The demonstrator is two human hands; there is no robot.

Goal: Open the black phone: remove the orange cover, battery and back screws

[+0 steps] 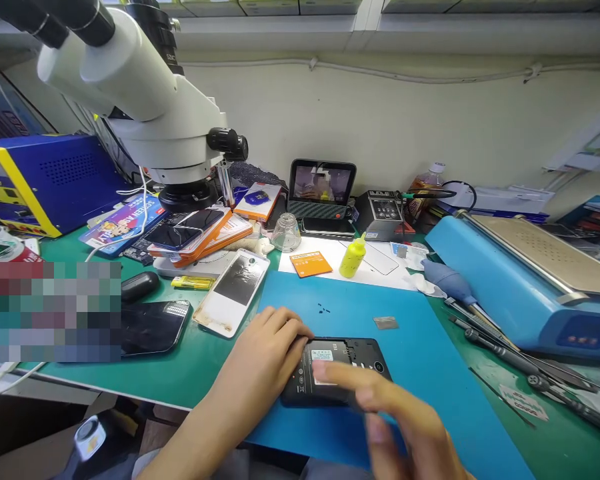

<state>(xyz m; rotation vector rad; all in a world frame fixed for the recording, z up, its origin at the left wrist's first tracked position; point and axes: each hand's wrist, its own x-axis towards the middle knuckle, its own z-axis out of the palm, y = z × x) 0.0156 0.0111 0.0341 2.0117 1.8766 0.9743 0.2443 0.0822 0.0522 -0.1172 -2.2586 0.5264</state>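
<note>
A black phone with its back cover off lies face down on the blue mat. My left hand rests on the phone's left end and holds it flat against the mat. My right hand, blurred, hovers over the phone's near edge with one finger stretched out to the white label on its back; nothing is in it. Several tiny dark screws lie on the mat beyond the phone, and a small grey metal plate sits to their right.
A white microscope hangs over the left. A white phone frame, a dark phone, a yellow bottle, a glass jar and an orange battery are behind the mat. A blue heating machine and screwdrivers are at right.
</note>
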